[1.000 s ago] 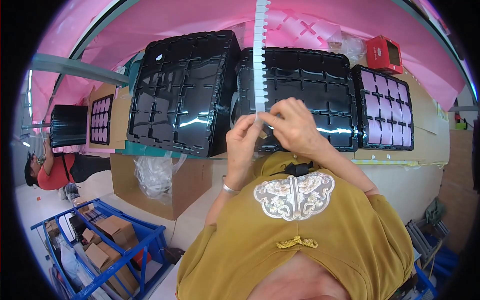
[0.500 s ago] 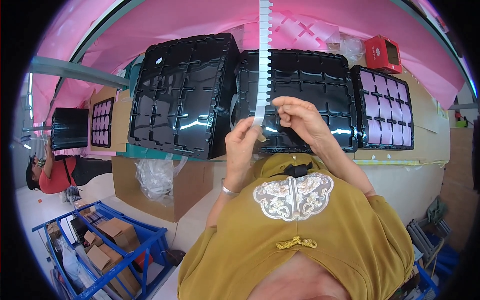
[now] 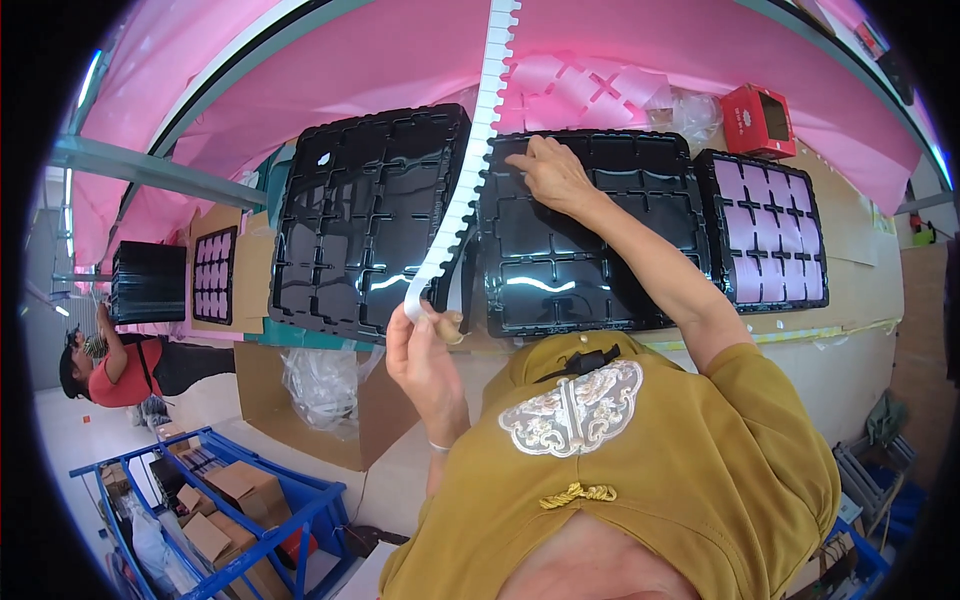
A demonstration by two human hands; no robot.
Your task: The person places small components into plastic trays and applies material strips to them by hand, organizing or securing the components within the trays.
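One notched white strip [image 3: 486, 100], not laid down, slants up from the left hand [image 3: 425, 365]'s pinching grip; pink panels [image 3: 748, 275] fill the smaller black tray [image 3: 780, 304], none the middle black tray [image 3: 545, 235], where the right hand [image 3: 555, 180]'s grip is unclear.

Row over there: left tray stack [image 3: 350, 225], middle tray stack [image 3: 600, 245], right tray [image 3: 768, 230]. Strip [image 3: 461, 208] from left hand [image 3: 430, 365] runs above gap between stacks; right hand [image 3: 555, 178] over middle one. Box [image 3: 742, 122] behind right tray, plastic bag [image 3: 696, 118] beside it. Carton [image 3: 385, 425] before left stack, cart [image 3: 290, 475] left of it.
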